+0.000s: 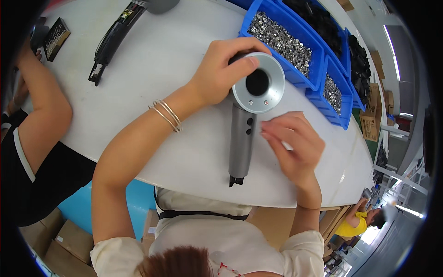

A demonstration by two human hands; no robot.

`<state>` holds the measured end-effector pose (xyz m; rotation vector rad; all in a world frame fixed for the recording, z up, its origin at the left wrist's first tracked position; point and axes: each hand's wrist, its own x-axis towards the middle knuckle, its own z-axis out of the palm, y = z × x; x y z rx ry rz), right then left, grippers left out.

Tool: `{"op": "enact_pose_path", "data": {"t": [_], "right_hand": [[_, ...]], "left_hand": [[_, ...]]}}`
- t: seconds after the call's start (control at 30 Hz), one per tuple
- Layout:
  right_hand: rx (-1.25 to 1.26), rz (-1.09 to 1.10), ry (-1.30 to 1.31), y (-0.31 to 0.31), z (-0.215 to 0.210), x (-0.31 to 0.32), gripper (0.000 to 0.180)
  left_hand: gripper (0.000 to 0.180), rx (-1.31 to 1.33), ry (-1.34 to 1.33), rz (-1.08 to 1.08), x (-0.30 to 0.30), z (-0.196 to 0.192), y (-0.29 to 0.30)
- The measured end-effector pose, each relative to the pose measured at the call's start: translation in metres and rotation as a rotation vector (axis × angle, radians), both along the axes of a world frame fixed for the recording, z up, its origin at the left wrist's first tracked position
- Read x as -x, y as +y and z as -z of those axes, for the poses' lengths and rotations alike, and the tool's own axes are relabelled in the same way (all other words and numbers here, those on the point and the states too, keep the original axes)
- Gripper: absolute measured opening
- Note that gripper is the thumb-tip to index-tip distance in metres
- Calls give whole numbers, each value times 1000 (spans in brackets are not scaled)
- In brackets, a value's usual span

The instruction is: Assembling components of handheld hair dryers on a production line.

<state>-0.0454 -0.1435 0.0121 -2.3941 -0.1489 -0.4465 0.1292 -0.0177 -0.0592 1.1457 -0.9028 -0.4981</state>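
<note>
A grey hair dryer point(240, 143) lies on the white table, its round head toward the far side and its handle pointing at me. My left hand point(221, 69) grips the head, with the thumb on the pale ring around the dark opening. Two small round marks show low on that ring, and two black buttons sit on the upper handle. Black parts stick out of the handle's lower end. Just right of the buttons, my right hand point(295, 143) is closed in a pinch, apart from the handle. Anything between its fingertips is too small to make out.
Blue bins point(318, 85) of small shiny metal parts stand at the far right, beside bins of black parts point(360, 64). A dark opened handle assembly point(115, 41) lies far left, near a small black box point(56, 39). Another person's arm point(46, 101) is at the left.
</note>
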Motion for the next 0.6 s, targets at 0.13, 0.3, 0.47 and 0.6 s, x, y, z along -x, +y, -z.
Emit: {"op": "enact_pose_path", "data": {"t": [0.13, 0.3, 0.47, 0.6], "right_hand": [[262, -114, -238, 7, 26, -15, 28], [466, -139, -297, 5, 24, -14, 29], [688, -139, -288, 8, 27, -1, 27], [855, -132, -350, 14, 21, -3, 22]], "left_hand": [[38, 37, 1, 14, -2, 2, -3], [36, 62, -4, -4, -2, 4, -4], [35, 7, -55, -10, -4, 4, -2], [34, 16, -40, -13, -3, 0, -5]]}}
